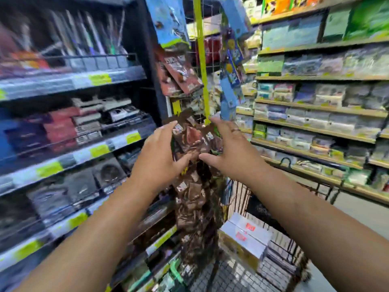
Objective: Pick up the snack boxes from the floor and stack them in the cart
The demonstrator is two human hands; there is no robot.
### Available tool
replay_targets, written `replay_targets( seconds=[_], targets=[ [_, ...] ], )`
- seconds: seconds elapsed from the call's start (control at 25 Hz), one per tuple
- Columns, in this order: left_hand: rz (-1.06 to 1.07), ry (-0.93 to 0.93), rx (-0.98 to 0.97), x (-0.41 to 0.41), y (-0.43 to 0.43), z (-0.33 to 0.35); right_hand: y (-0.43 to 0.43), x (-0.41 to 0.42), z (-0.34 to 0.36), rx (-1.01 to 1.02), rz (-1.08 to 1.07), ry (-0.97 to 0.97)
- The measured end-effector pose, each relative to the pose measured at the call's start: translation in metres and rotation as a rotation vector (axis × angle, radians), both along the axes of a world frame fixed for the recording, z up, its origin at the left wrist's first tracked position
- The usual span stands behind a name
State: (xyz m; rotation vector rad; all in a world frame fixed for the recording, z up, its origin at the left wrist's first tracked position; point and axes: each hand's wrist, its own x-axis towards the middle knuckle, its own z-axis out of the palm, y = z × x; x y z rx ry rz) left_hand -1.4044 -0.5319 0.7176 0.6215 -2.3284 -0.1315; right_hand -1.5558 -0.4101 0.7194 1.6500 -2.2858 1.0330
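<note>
Head view: the left hand [160, 152] and right hand [229, 148] are open, fingers spread, flanking hanging brown foil snack packets [193, 140]. Below the right hand, white cardboard snack boxes [246, 230] lie in the black wire cart [240, 192].

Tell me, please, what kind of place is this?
Most likely a supermarket aisle: shelves of packaged goods with yellow price labels on both sides, a hanging strip of brown snack packets, and a wire shopping cart holding boxes.
</note>
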Motion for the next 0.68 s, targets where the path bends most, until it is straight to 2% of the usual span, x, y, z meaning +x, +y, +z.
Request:
replay_targets(
  seconds=[0.24, 0.32, 0.4, 0.68],
  targets=[
    [0.275, -0.006, 0.000, 0.170, 0.008, 0.022, -0.044, 0.146, 0.023, -0.066, 0.348, 0.018],
    [0.466, 0.010, -0.029, 0.276, 0.022, 0.029, -0.067, 0.243, 0.029, -0.042, 0.550, 0.016],
    [0.513, -0.001, -0.028, 0.310, 0.028, 0.029, -0.072, 0.275, 0.031, -0.056, 0.596, -0.031],
    [0.936, -0.001, -0.047, 0.591, 0.105, 0.034, -0.071, 0.560, 0.030, -0.038, 1.035, -0.053]
  ],
)
